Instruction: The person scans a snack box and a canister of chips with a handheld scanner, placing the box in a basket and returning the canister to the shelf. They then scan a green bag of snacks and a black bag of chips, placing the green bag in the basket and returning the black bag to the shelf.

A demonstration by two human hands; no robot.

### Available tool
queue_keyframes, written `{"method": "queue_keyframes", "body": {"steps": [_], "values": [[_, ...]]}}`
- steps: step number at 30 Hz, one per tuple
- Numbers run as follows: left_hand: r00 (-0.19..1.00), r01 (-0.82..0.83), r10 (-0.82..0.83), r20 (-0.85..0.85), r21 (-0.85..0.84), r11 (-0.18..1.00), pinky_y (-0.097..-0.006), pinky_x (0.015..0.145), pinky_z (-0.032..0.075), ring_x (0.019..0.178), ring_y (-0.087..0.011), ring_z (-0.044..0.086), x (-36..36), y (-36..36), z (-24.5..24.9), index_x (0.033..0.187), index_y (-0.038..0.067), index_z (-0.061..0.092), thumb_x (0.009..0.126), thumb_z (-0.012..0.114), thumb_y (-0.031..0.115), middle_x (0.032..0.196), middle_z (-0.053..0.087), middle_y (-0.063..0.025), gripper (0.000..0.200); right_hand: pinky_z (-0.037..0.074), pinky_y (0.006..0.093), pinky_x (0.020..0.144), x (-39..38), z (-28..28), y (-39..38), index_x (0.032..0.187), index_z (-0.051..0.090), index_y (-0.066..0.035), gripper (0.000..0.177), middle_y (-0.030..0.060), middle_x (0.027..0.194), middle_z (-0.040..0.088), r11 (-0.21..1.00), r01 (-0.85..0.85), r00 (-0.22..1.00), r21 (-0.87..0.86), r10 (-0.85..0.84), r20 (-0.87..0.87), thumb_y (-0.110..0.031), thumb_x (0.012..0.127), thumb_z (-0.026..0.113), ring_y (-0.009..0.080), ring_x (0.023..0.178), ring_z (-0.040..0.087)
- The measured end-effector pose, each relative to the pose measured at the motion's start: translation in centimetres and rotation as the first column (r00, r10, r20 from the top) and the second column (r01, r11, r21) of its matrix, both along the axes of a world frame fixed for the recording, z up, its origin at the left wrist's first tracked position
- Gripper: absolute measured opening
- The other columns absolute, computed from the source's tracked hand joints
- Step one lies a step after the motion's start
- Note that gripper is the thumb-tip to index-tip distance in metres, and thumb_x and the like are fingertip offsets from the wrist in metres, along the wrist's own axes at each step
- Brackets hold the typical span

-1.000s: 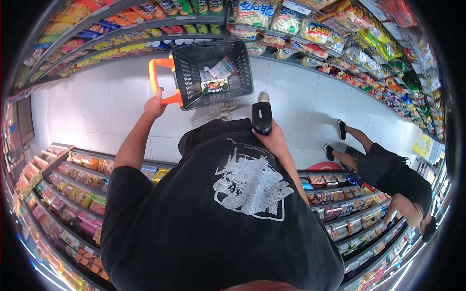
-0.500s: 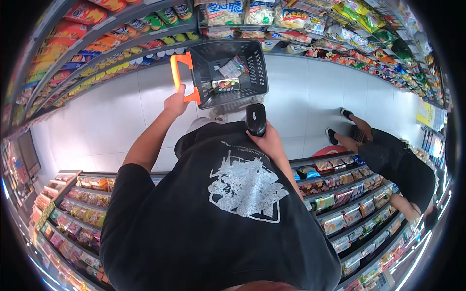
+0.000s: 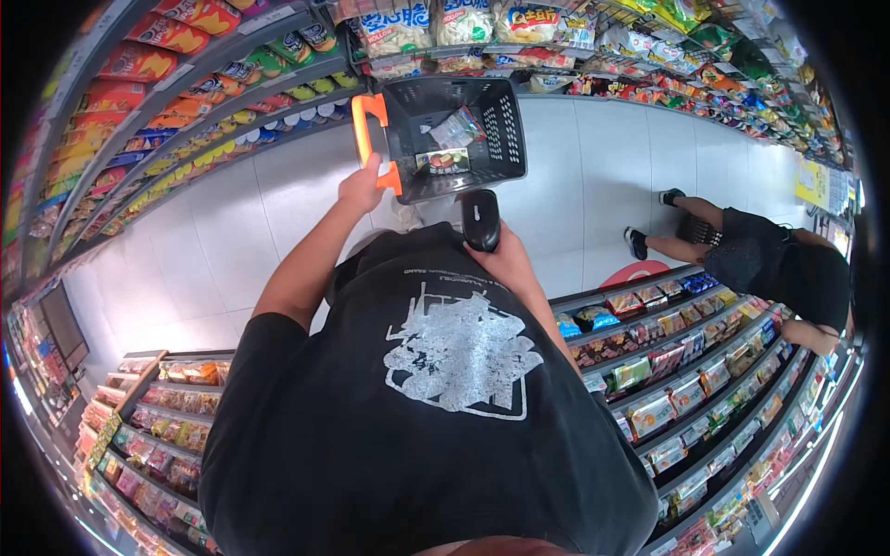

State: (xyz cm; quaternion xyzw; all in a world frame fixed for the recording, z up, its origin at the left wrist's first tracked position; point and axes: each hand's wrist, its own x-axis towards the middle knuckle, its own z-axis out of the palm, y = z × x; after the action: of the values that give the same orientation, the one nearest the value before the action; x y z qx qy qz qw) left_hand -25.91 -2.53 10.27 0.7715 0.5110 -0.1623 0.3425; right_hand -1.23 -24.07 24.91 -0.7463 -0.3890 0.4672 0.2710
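My left hand [image 3: 361, 183] is wrapped round the orange handle [image 3: 363, 130] of a black shopping basket [image 3: 456, 189]. The basket hangs out in front of me, tipped so that I look into it. Inside lie a clear plastic packet [image 3: 457, 128] and a small printed food pack [image 3: 443, 161]. Close to the basket's near side, my right hand [image 3: 508, 259] grips a black handheld barcode scanner [image 3: 480, 221], its rounded top facing up. The grip and the fingers under it are mostly hidden.
Shelves of bagged snacks [image 3: 464, 23] run along the far side of the aisle, just past the basket. Low shelves of packaged food [image 3: 649, 375] stand beside me on the right, with more packets [image 3: 176, 398] at left. Another person [image 3: 779, 264] stands by the right shelves.
The basket and my left hand sit slightly further right in view, and the surrounding shelves have turned a little. The other person has shifted right. Both my hands keep their holds.
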Motion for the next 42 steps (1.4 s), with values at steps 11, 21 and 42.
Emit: {"method": "queue_keyframes", "body": {"steps": [11, 21, 42], "values": [[0.993, 0.106, -0.106, -0.045, -0.007, 0.994, -0.0486, 0.079, 0.055, 0.101, -0.037, 0.071, 1.5, -0.3, 0.9, 0.121, 0.014, 0.037, 0.09, 0.075, 0.029, 0.102, 0.072, -0.0157, 0.051, 0.055, 0.0367, 0.087, -1.7, -1.3, 0.9, 0.124, 0.061, 0.0, 0.051, 0.0152, 0.106, 0.074, 0.992, -0.061, 0.998, 0.112, 0.061, 0.008, -0.019, 0.083, 0.085, 0.0249, 0.096, 0.072], [0.992, 0.114, -0.113, -0.048, 0.034, 0.993, -0.0489, 0.083, 0.055, 0.105, -0.0373, 0.07, 0.8, 0.1, 0.3, 0.122, 0.015, 0.037, 0.086, 0.078, 0.034, 0.106, 0.072, -0.0155, 0.058, 0.053, 0.0348, 0.09, -1.8, -0.8, 0.2, 0.124, 0.061, 0.0, 0.05, 0.0141, 0.105, 0.073, 0.995, -0.034, 0.999, 0.092, 0.034, 0.003, -0.017, 0.084, 0.084, 0.02, 0.097, 0.07], [0.997, 0.063, -0.054, -0.046, 0.216, 0.974, -0.0519, 0.082, 0.054, 0.103, -0.0387, 0.069, -3.9, 4.2, -1.4, 0.118, 0.021, 0.044, 0.085, 0.074, 0.019, 0.104, 0.071, -0.0132, 0.045, 0.053, 0.0432, 0.092, 0.3, -1.2, 0.0, 0.128, 0.058, 0.0, 0.056, 0.0245, 0.111, 0.072, 0.993, -0.117, 0.993, 0.031, 0.116, 0.032, -0.023, 0.083, 0.081, 0.0412, 0.108, 0.069]]}}
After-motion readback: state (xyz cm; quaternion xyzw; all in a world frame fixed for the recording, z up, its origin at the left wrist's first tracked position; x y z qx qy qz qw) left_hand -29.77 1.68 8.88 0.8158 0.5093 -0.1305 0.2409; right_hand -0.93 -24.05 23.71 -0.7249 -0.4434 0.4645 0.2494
